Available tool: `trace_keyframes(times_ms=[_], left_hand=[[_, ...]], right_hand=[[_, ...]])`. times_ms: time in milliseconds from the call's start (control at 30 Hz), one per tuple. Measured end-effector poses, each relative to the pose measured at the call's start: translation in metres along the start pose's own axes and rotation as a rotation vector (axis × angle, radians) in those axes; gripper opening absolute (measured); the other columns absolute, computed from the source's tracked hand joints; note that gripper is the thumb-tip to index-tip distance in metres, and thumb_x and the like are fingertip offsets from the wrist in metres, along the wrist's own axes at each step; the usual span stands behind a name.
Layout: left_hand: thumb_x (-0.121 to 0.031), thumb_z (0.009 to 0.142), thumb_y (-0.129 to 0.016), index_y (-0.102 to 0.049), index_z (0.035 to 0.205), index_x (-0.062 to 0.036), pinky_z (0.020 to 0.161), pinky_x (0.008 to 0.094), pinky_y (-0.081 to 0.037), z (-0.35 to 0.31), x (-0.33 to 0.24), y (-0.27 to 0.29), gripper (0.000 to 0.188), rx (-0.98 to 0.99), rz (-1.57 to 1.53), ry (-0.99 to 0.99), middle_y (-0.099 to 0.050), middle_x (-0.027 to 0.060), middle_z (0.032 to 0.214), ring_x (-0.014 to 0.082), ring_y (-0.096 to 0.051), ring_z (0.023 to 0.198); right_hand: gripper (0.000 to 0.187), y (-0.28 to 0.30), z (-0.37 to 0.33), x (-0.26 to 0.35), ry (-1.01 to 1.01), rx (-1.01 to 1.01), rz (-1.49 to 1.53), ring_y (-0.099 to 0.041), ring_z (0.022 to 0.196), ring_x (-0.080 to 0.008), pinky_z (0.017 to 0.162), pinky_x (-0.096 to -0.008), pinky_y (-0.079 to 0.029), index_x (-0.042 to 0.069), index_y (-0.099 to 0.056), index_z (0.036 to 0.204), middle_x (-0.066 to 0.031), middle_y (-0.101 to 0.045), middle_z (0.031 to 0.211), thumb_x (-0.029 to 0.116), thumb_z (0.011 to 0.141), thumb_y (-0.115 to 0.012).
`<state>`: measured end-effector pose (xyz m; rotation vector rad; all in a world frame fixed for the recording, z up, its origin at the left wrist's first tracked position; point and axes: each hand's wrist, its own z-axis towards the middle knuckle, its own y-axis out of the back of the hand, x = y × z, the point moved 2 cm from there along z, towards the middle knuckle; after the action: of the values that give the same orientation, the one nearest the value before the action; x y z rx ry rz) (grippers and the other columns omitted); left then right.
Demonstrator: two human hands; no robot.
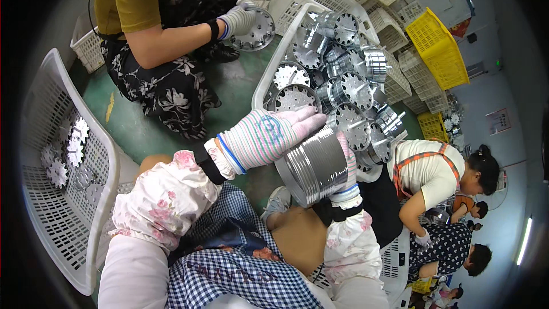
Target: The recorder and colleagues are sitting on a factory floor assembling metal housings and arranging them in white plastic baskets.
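Head camera, watched from my end. Both hands in sight. Left hand: striped glove, fingers straight and together, laid along the upper left of a silver drum. Right hand: same kind of glove, fingers up the drum's right side. Grip: the drum held between the two, spread about as wide as its body; left thumb hidden from me. Drum tilted, ridged round the wall, in front of the lap at the near end of the far crate. One piece or a stack of rings, I cannot tell; nor whether it touches the crate.

Far crate: white, heaped with shiny round parts, several with rods sticking out, lying at all angles. Left crate: white, slotted walls, toothed silver plates inside.

Clothing I note: floral sleeves, black wrist bands, blue checked apron.

Upper left, a co-worker in a mustard top holds a silver disc in gloved hands. Right, a second person, cream shirt, orange checked straps, bends forward. Behind the far crate, white crates and a yellow crate. Green floor; a lit tube far right.
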<state>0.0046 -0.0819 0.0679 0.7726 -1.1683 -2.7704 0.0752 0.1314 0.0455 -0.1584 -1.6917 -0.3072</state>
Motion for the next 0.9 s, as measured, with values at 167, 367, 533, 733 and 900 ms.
trace_keyframes(times_ms=[167, 367, 533, 733, 900], left_hand=[[-0.008, 0.084, -0.064, -0.057, 0.131, -0.0085, 0.086, 0.0352, -0.056, -0.029, 0.013, -0.012, 0.047, 0.170, -0.305, 0.300, -0.069, 0.0181, 0.111, 0.0322, -0.069, 0.101], [-0.001, 0.080, -0.062, -0.058, 0.126, -0.0083, 0.081, 0.0380, -0.055, -0.052, 0.006, -0.029, 0.047, 0.411, -0.188, 0.359, -0.070, 0.0152, 0.103, 0.0339, -0.069, 0.095], [-0.007, 0.080, -0.063, -0.057, 0.129, -0.0096, 0.080, 0.0373, -0.055, -0.061, -0.008, -0.041, 0.049, 0.373, -0.110, 0.173, -0.068, 0.0133, 0.113, 0.0320, -0.068, 0.096], [-0.016, 0.091, -0.054, -0.033, 0.150, -0.0018, 0.109, 0.0353, -0.037, -0.087, -0.041, -0.020, 0.064, 0.622, -1.363, 0.535, -0.038, 0.0204, 0.149, 0.0291, -0.049, 0.129], [-0.024, 0.097, -0.059, -0.069, 0.099, 0.0009, 0.085, 0.0313, -0.050, -0.093, -0.070, -0.045, 0.027, 0.402, -0.643, 0.869, -0.065, 0.0053, 0.094, 0.0140, -0.059, 0.095]], right_hand=[[0.039, 0.012, 0.003, -0.062, -0.012, 0.198, 0.255, -0.061, 0.105, -0.0161, 0.092, -0.0302, -0.052, 0.000, -0.052, 0.130, -0.0081, -0.062, 0.119, 0.029, 0.104, -0.049], [0.054, 0.019, -0.058, -0.060, -0.156, 0.699, 0.172, -0.056, 0.122, -0.0182, 0.105, -0.0333, -0.044, -0.002, -0.047, 0.140, -0.0090, -0.058, 0.132, 0.038, 0.103, -0.050], [0.041, -0.011, -0.065, -0.090, -0.080, 0.488, 0.053, -0.059, 0.115, -0.0183, 0.097, -0.0287, -0.048, 0.001, -0.053, 0.134, -0.0119, -0.063, 0.124, 0.024, 0.100, -0.053], [0.038, -0.048, -0.103, -0.036, -0.206, 0.658, 0.871, -0.066, 0.098, -0.0242, 0.087, -0.0343, -0.054, -0.001, -0.059, 0.121, -0.0113, -0.067, 0.110, 0.031, 0.100, -0.056], [0.029, -0.045, -0.122, -0.111, -0.297, 0.424, -0.126, -0.065, 0.084, -0.0128, 0.075, -0.0265, -0.052, 0.003, -0.070, 0.104, -0.0015, -0.071, 0.095, 0.030, 0.096, -0.063]])
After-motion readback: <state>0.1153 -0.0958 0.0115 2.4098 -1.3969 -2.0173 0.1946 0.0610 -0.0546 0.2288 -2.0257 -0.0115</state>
